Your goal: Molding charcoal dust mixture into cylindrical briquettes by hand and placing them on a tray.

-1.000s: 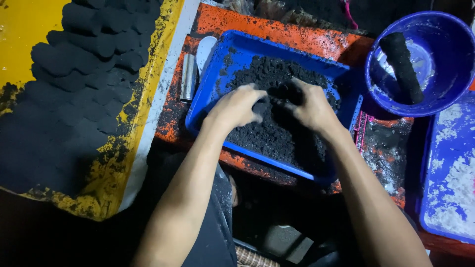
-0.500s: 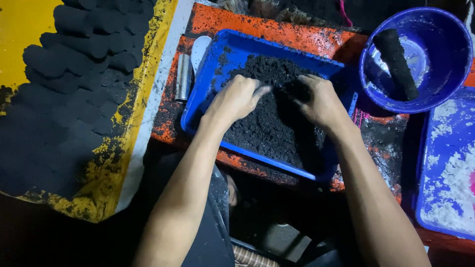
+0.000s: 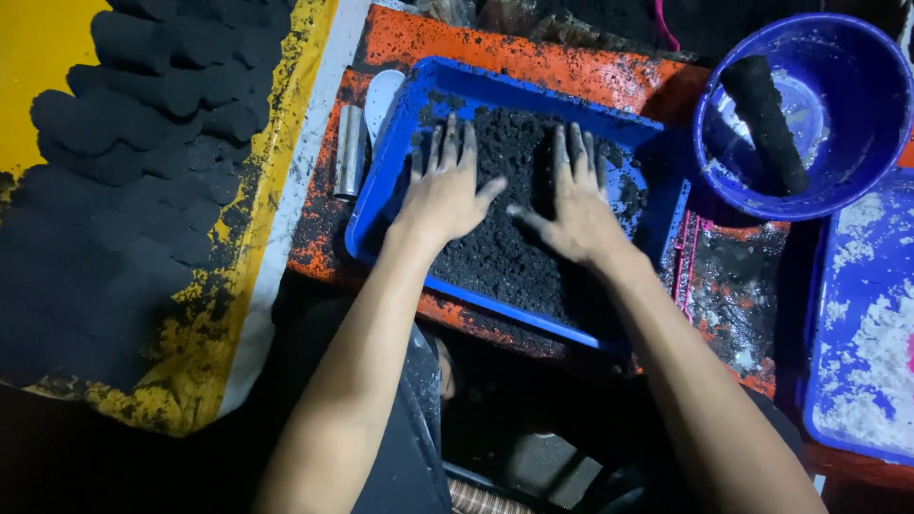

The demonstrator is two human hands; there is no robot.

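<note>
Orange, paint-chipped boards (image 3: 571, 67) smeared with black grime carry your work in a dim room. Your left hand (image 3: 446, 190) and right hand (image 3: 574, 205) lie flat, fingers spread, on the black crumbly mix (image 3: 509, 238) in the blue tray (image 3: 386, 205). Just left of the tray lies a metal tube (image 3: 348, 150). Farther left, dark moulded lumps (image 3: 124, 143) cover a yellow sheet (image 3: 38, 57). At your right, a blue bowl (image 3: 857, 152) holds a black cylinder (image 3: 766, 119).
</note>
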